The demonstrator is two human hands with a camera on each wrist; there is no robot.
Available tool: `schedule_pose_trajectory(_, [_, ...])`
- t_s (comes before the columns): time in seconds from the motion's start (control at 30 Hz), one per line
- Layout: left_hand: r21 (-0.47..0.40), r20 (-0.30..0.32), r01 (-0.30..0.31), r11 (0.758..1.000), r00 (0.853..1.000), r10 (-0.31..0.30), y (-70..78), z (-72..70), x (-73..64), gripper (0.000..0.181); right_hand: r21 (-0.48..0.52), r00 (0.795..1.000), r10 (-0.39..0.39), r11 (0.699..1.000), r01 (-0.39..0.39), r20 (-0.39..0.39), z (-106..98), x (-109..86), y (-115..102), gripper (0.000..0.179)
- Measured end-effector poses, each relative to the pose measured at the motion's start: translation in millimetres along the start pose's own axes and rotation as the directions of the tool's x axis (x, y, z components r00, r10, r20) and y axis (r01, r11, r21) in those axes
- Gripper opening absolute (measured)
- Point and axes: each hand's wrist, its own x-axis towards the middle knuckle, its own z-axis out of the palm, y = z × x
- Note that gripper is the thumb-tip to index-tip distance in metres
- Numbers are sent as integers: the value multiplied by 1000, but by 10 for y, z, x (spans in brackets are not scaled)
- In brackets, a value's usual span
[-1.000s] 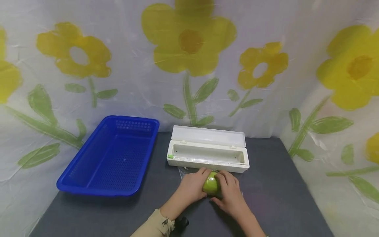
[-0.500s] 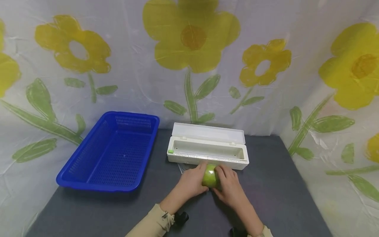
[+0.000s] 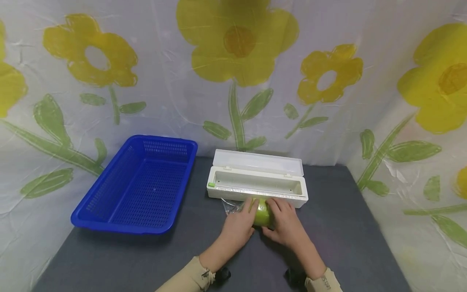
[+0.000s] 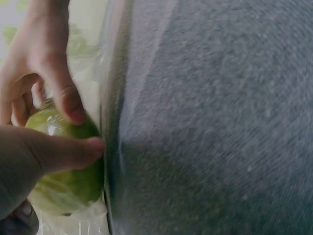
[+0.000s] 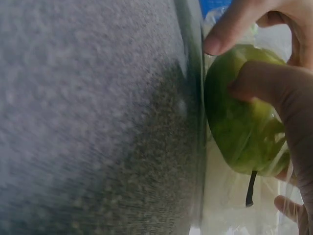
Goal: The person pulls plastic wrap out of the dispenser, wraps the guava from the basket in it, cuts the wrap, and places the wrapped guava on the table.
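A green pear (image 3: pixel 262 215) with a dark stem (image 5: pixel 251 188) lies in clear plastic film just in front of a long white box. My left hand (image 3: pixel 236 228) holds its left side, fingers over the top and thumb low at the near side. From the right, my right hand (image 3: pixel 287 222) grips it in the same way. Both thumbs press the pear's near side in the wrist views. Loose film (image 3: pixel 230 207) spreads out left of the pear and shines over its skin (image 5: pixel 254 132). The pear's underside is hidden.
The white film dispenser box (image 3: pixel 257 194) stands behind the hands with its lid (image 3: pixel 257 161) raised and a small green slider (image 3: pixel 211 184) at its left end. A blue plastic basket (image 3: pixel 120 228) sits to the left on the dark grey table (image 3: pixel 350 243).
The left fingers have shifted further over the top of the pear, and more crumpled film shows beside the left hand. Both hands keep their hold. The head view has tilted slightly.
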Motion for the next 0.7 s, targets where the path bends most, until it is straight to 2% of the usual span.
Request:
schedule_pose_trajectory(0.17, [92, -45, 21, 996, 999, -17, 67, 51, 20, 84, 18, 1000, 6, 1000, -6, 5, -29, 22, 22, 88])
schedule_pose_trajectory(0.4, [133, -86, 17, 991, 996, -6, 72, 48, 116, 81, 20, 999, 30, 999, -31, 43, -63, 31, 24, 87])
schedule_pose_trajectory(0.57, [131, -62, -6, 991, 998, 14, 38, 10, 185, 85, 9, 998, 38, 999, -39, 49, -65, 2, 14, 88])
schedule_pose_trajectory(0.7, [120, -41, -2, 993, 999, 7, 29, -5, 224, 86, 8, 999, 34, 999, -34, 35, -47, -10, 8, 96])
